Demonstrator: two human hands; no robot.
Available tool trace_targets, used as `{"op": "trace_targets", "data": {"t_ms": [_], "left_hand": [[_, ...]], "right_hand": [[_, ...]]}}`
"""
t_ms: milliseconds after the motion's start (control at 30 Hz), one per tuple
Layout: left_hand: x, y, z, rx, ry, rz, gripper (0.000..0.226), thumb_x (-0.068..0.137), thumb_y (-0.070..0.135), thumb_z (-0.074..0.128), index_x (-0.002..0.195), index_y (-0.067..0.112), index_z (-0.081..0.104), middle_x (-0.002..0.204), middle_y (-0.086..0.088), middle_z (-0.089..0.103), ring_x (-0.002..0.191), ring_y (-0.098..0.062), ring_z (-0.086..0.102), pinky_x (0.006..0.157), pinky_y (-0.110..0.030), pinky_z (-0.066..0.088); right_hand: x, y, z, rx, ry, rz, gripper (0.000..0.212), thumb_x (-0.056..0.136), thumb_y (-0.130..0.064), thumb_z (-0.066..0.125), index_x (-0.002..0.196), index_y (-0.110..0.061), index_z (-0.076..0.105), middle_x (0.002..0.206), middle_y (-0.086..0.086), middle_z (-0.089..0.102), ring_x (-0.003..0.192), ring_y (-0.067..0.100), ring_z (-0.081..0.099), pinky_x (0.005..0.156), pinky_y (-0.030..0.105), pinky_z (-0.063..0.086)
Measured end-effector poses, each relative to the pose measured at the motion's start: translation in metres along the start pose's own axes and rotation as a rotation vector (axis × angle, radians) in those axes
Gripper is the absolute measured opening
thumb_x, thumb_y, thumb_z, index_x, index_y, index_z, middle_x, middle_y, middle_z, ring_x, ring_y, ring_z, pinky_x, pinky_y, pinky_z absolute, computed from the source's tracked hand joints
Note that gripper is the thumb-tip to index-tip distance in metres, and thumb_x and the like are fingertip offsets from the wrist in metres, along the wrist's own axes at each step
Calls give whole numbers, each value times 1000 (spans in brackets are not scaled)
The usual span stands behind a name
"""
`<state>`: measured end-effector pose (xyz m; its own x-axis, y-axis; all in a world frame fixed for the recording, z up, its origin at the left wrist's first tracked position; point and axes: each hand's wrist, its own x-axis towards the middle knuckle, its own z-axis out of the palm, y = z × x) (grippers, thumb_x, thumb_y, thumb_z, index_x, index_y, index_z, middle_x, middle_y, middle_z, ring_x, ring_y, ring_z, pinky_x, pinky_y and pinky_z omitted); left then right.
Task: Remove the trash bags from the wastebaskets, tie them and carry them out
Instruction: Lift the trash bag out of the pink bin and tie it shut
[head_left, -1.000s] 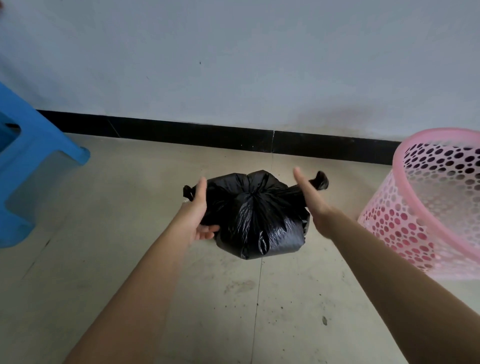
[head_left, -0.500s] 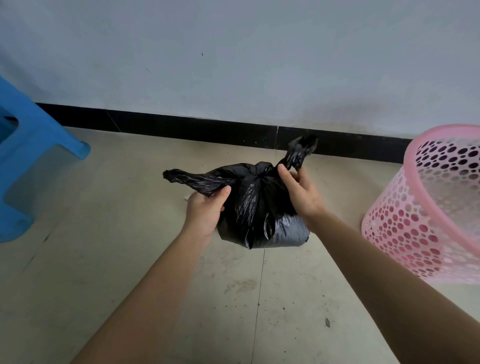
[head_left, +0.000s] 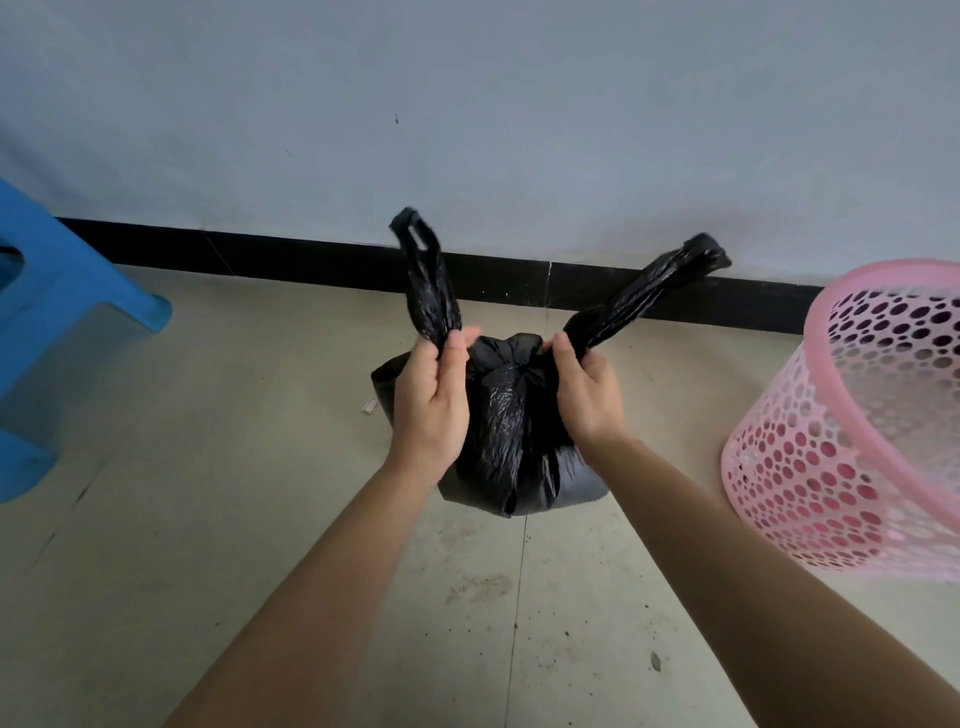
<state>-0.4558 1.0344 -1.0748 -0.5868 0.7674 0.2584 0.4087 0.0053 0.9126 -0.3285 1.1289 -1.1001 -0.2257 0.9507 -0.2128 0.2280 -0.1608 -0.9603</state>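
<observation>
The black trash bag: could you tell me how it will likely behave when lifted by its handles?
Probably floppy: the black trash bag is crumpled film, and its handles are twisted like ropes. Likely light for its bulk, since the left hand and right hand pinch those handles. It should sag, not roll.

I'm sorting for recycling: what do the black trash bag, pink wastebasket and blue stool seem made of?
The black trash bag looks like thin, glossy plastic film: it crinkles and its top twists into ropes. The pink wastebasket seems moulded plastic, smooth and slightly translucent, with round holes throughout. The blue stool is probably rigid moulded plastic, matte, evenly coloured, with rounded edges.
</observation>
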Motion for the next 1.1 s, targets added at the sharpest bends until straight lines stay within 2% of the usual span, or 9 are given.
{"op": "trace_targets", "data": {"t_ms": [133, 233, 333, 500, 633, 733, 833, 933, 1100], "left_hand": [[-2, 0, 19, -186, 14, -181, 55, 110, 27, 27, 93, 1, 73, 85, 5, 77, 95, 7, 65, 96, -5, 33], [-11, -21, 27, -217, 49, -442, 50, 108, 34, 29, 78, 23, 69, 80, 1, 77, 96, -5, 64, 107, -30, 36], [-19, -46, 24, -105, 72, -554, 38, 107, 33, 31, 84, 18, 56, 72, 2, 75, 89, -11, 63, 100, -41, 42], [-24, -63, 19, 8, 106, -538, 41, 108, 29, 30, 80, 10, 53, 69, 3, 70, 75, -7, 59, 83, -31, 40], [-33, -77, 20, 125, 216, -430, 45, 108, 23, 34, 75, -3, 52, 62, 0, 61, 64, -20, 55, 67, -29, 36], [-40, -81, 22, 209, 207, -355, 41, 107, 19, 36, 70, 4, 43, 54, 1, 45, 49, -15, 45, 54, -27, 27], [-35, -88, 24, 266, 82, -380, 39, 107, 23, 35, 74, 5, 43, 56, -3, 45, 51, -21, 46, 56, -32, 32], [-31, -83, 25, 202, 23, -421, 39, 107, 27, 34, 82, 1, 49, 62, -2, 49, 58, -18, 49, 61, -31, 34], [-23, -56, 12, 92, 39, -375, 32, 105, 30, 42, 97, 14, 68, 86, 10, 65, 78, 3, 57, 70, -11, 39]], "right_hand": [[-3, 3, 6, -56, 97, -27, 41, 106, -46, 32, 87, -21, 57, 81, 0, 65, 82, 17, 63, 74, 33, 47], [-4, 26, 4, -224, 72, 38, 45, 107, -44, 28, 108, -9, 57, 94, 9, 64, 94, 30, 63, 78, 35, 44], [-10, 46, 11, -370, 36, 26, 41, 107, -38, 31, 108, -4, 53, 103, 19, 64, 99, 37, 61, 81, 39, 44], [-14, 55, 24, -587, 19, -153, 30, 107, -28, 36, 88, -6, 43, 88, 21, 60, 89, 42, 57, 81, 48, 45], [-20, 60, 27, -617, -4, -222, 28, 106, -23, 39, 82, -9, 40, 76, 8, 47, 82, 39, 53, 79, 46, 41], [-26, 64, 25, -645, -36, -281, 28, 106, -24, 40, 81, -11, 40, 77, 3, 46, 79, 29, 46, 77, 41, 36], [-26, 65, 18, -719, -61, -322, 29, 105, -25, 41, 80, -11, 41, 78, 3, 46, 77, 30, 45, 72, 37, 28], [-20, 62, 11, -753, -96, -315, 34, 105, -30, 39, 79, -10, 44, 74, 6, 51, 74, 33, 52, 68, 39, 35], [-14, 52, -2, -793, -110, -324, 33, 106, -36, 32, 91, -12, 49, 81, 7, 59, 71, 27, 58, 65, 42, 51]]}}
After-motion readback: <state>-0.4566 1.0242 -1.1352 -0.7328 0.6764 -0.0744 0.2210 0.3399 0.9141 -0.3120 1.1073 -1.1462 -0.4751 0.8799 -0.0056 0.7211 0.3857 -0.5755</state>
